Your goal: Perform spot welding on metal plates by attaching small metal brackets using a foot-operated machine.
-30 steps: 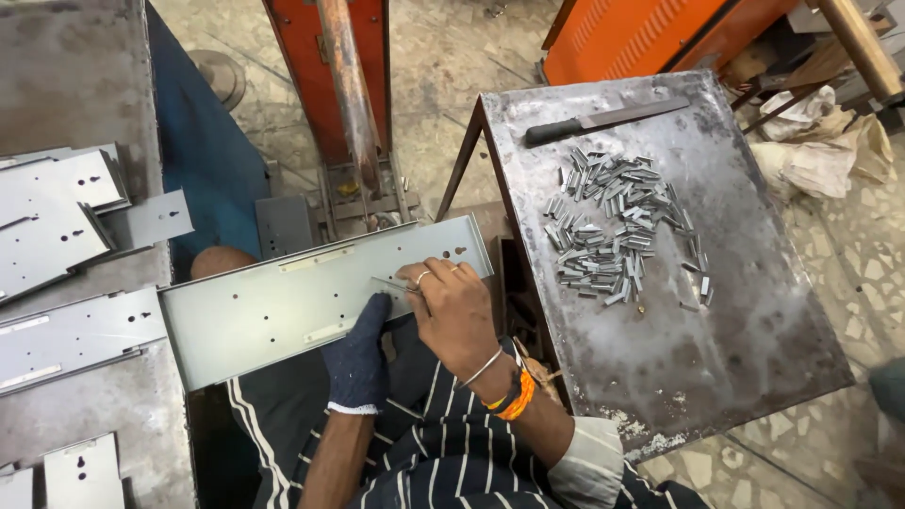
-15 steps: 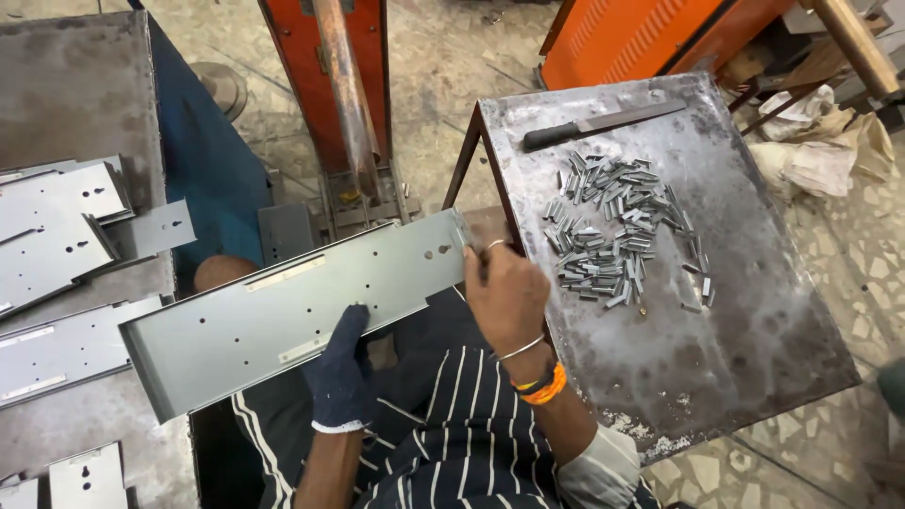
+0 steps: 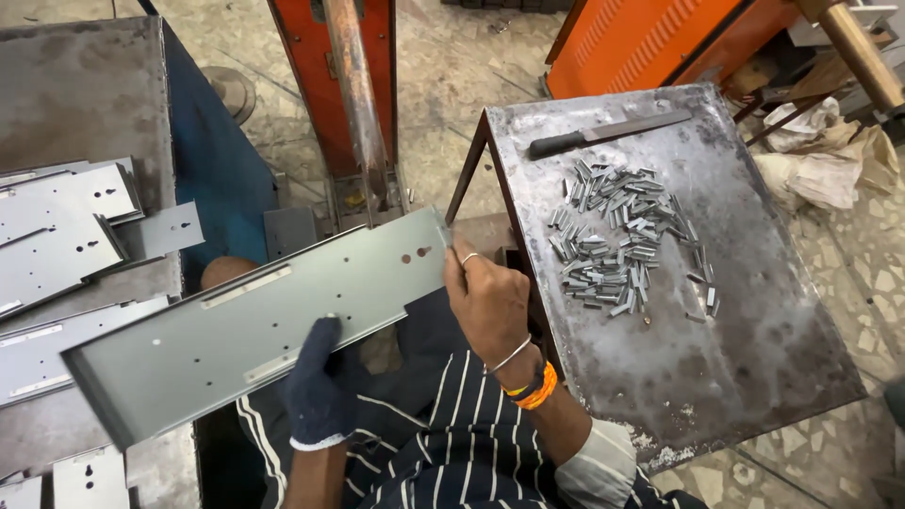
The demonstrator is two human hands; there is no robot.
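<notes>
I held a long grey sheet-metal panel point(image 3: 255, 320) tilted across my lap, beside the steel tabletop point(image 3: 754, 377). My gloved left hand point(image 3: 316, 386) gripped its lower edge. My bare right hand point(image 3: 485, 297) pinched its right end, near the pile of small metal clips point(image 3: 622, 240).

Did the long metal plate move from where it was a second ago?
Yes. The long metal plate has swung: its left end dropped toward the person, while its right end stayed near the corner of the metal table, held by both hands.

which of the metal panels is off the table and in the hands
The long grey panel across the lap, held by both hands; the other panels lie stacked on the left table.
</notes>
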